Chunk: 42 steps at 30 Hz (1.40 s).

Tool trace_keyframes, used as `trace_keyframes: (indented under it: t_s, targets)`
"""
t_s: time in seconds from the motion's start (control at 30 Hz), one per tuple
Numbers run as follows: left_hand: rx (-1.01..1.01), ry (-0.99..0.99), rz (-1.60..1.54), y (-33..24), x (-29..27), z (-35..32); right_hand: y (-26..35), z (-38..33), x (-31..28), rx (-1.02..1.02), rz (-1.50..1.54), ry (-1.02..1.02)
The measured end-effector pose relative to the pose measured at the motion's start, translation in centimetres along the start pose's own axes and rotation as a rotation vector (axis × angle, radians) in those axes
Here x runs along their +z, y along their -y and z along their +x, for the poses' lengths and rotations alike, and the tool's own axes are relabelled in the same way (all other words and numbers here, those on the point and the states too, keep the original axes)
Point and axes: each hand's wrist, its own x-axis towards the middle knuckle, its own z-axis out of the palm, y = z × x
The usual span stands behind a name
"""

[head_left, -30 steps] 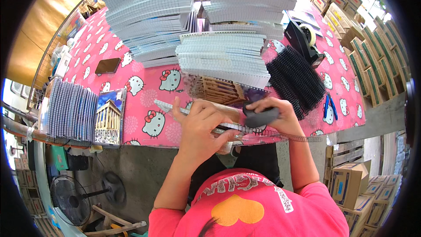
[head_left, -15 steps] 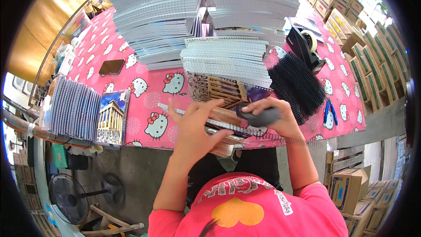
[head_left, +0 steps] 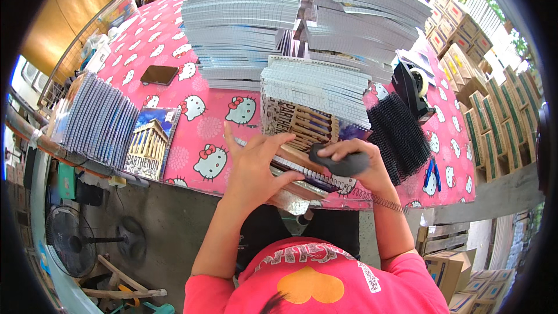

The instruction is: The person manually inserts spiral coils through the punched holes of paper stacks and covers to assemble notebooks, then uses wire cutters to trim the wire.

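Observation:
Upright near the table's front edge is a notebook (head_left: 314, 179), its white punched edge facing up, pressed against a wooden block (head_left: 294, 156). My left hand (head_left: 254, 166) spans them, thumb on the near side and index finger on the far side, other fingers spread. My right hand (head_left: 363, 163) grips a dark grey rounded tool (head_left: 344, 160) just above the notebook's right end. A thin black spiral coil (head_left: 381, 200) runs along that edge and sticks out rightward below my right wrist. The tool's underside and its contact with the coil are hidden.
Behind my hands lies a stack of punched notebooks (head_left: 317, 90), with tall paper stacks (head_left: 244, 11) beyond. Black coils (head_left: 398, 136), blue pliers (head_left: 432, 174) and a tape dispenser (head_left: 411, 90) are right. Bound notebooks (head_left: 99, 125), a single notebook (head_left: 152, 144) and a phone (head_left: 159, 75) are left.
The coil's loose tail on the right has become shorter, its end shifting left toward the notebook. Both hands keep nearly the same hold. The whole view has shifted and tilted slightly.

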Motion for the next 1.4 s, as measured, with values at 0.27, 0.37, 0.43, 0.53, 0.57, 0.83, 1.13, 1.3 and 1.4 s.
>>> trace_keyframes:
  t_s: [0.27,0.37,0.43,0.53,0.57,0.83,1.13,1.3,1.4]
  targets:
    - [-0.002,-0.004,-0.035,0.4,-0.1,-0.2,0.0,0.9,1.4,-0.032,0.041,0.064]
    - [-0.006,0.004,-0.065,0.4,-0.3,-0.1,-0.3,1.3,0.2,0.365,-0.187,0.101]
    - [-0.009,0.017,-0.078,0.4,-0.3,-0.3,-0.3,1.8,0.2,0.382,-0.203,0.094]
    - [-0.061,0.081,-0.054,1.1,-0.2,-0.2,-0.7,2.0,2.3,-0.021,-0.154,0.103]
    - [-0.064,0.020,-0.015,0.9,-0.2,-0.5,-0.4,2.1,1.5,0.323,-0.267,0.176]
    - [-0.261,-0.471,-0.895,5.1,2.6,-3.0,-0.4,2.8,2.2,0.270,-0.254,0.204]
    - [-0.326,-0.553,-1.028,4.9,3.4,-3.2,-0.4,3.6,1.8,0.364,-0.063,0.123]
    - [-0.355,-0.535,-1.120,4.7,3.1,-3.2,-0.9,3.7,2.5,0.129,-0.021,0.151]
    - [-0.358,-0.526,-1.143,4.5,2.6,-2.9,-0.2,4.5,2.0,0.196,-0.238,0.159]
